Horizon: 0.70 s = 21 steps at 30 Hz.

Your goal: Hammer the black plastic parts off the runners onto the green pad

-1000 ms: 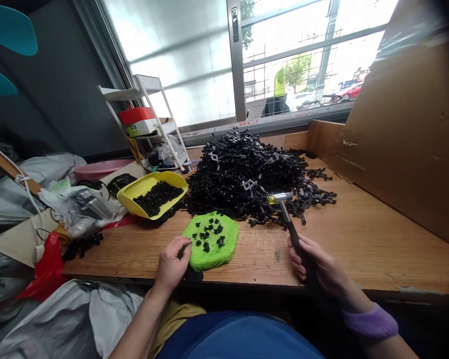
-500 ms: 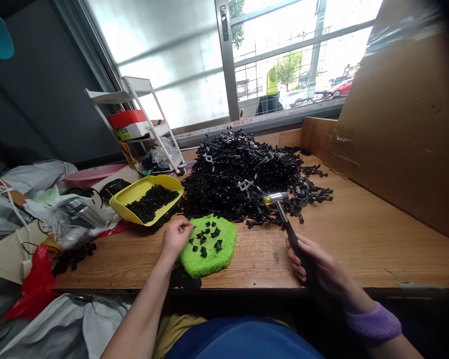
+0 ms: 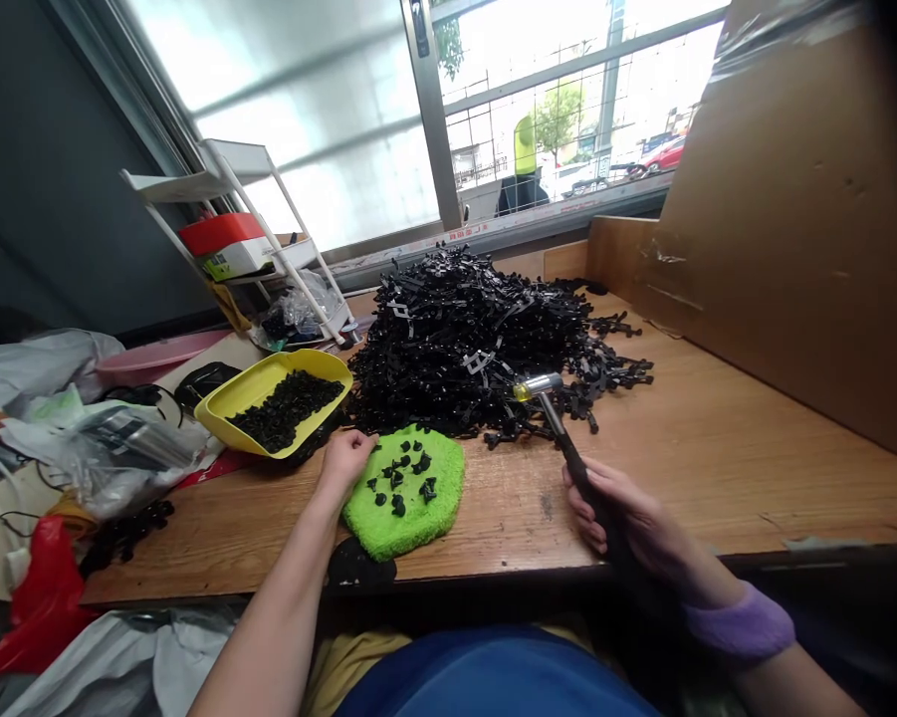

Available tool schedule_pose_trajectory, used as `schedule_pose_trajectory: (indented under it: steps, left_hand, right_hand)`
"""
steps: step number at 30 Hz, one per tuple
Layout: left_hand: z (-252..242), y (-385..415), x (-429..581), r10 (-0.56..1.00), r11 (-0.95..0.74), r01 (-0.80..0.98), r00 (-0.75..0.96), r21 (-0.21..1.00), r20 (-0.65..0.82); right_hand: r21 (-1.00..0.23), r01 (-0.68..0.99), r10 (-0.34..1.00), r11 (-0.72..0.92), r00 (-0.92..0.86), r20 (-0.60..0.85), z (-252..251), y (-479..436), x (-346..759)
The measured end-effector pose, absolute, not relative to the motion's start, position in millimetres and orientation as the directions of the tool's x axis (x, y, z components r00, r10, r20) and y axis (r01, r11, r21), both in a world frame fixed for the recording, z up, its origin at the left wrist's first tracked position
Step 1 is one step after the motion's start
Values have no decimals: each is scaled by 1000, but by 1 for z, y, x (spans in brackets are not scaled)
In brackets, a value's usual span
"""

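Note:
My right hand point(image 3: 616, 503) is wrapped round the dark handle of a small hammer point(image 3: 557, 418). The hammer's head, silver with a yellow tip at one end, is raised in front of the black pile. My left hand point(image 3: 345, 460) is at the upper left edge of a fuzzy green cloth point(image 3: 410, 533), its fingers drawn together. Whatever lies between those fingertips is too small to make out. Several small black plastic pieces point(image 3: 397, 480) are scattered over the cloth.
A large heap of black plastic parts point(image 3: 455, 349) covers the back of the wooden table point(image 3: 515, 528). Left of it stands a yellow scoop-shaped tray point(image 3: 220, 406) with small black pieces inside. A white shelf rack point(image 3: 291, 261) and bagged clutter flank the left; a cardboard sheet point(image 3: 784, 259) leans at right.
The view has turned slightly, so most things sit further left. My left hand's fingers stay together at the cloth's edge. My right hand keeps hold of the hammer.

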<state>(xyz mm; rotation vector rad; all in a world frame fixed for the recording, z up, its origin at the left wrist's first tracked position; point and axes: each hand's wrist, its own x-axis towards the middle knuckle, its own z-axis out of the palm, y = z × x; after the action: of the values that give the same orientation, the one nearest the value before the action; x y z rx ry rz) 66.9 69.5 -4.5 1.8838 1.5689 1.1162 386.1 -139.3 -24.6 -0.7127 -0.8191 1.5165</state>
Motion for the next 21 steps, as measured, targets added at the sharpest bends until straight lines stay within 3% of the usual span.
schedule_pose_trajectory:
  steps: [6,12,14,17,21]
  left_hand:
    - [-6,63,64,954,-290,553,98,781,285]
    - [-4,48,58,932,-330,521,48,787,358]
    - [1,38,56,907,-408,567,159,716,390]
    - [8,25,58,831,-551,659,374,512,413]
    - [11,19,66,809,-560,729,377,393,452]
  right_hand:
    - [-836,-547,995,-41,-95,13,-22,-140,385]
    - [-838,-544,994,-38,-108,25,-22,-140,387]
    - [-839,-543,993,-43,-113,22,-22,-139,386]
    - [-846,-532,994,-43,-106,16,-22,-140,385]
    - [-837,-546,994,-39,-108,24,-22,-141,385]
